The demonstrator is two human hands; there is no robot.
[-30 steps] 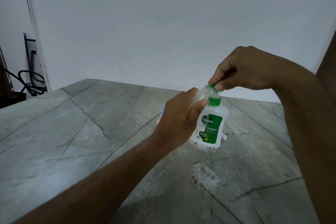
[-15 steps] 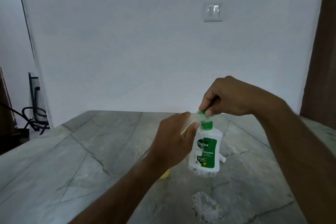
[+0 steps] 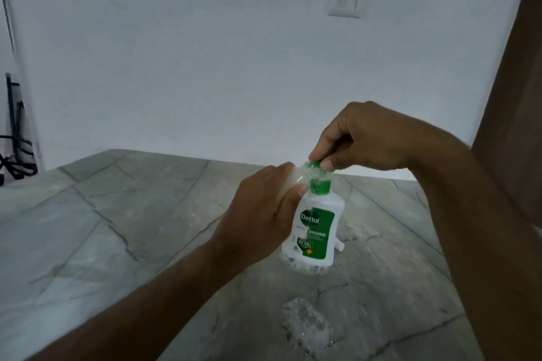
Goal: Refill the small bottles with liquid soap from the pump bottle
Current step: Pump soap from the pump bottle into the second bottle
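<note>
Pump bottle [image 3: 315, 231] stands upright on the worktop [image 3: 117, 228], lower centre-right of frame, long axis vertical. Right hand [image 3: 363, 138] sits directly above it, fingertips pinched on the green pump head [image 3: 315, 163]. Left hand [image 3: 264, 220] comes in from lower left, wrapped around a small clear bottle [image 3: 293, 179] held tilted, its mouth end up against the pump head just left of the green collar [image 3: 320, 186]. Whether the mouth is actually under the nozzle I can't tell: clear plastic on a pale wall, blurred.

Key relation: the press goes straight down the bottle's axis, the outlet points frame-left toward the left hand. Right hand is the one on the pump, so the next press looks like its job; left only has to keep the mouth lined up.

Materials:
- pump bottle: white plastic, rounded shoulders, glossy green label
- small bottle: thin, translucent, likely soft
- worktop: grey-green veined stone, smooth

Pale foamy patches around the bottle's base and in the bottom centre of frame [image 3: 308, 328], probably spilled soap. Slippery footing is a risk.
</note>
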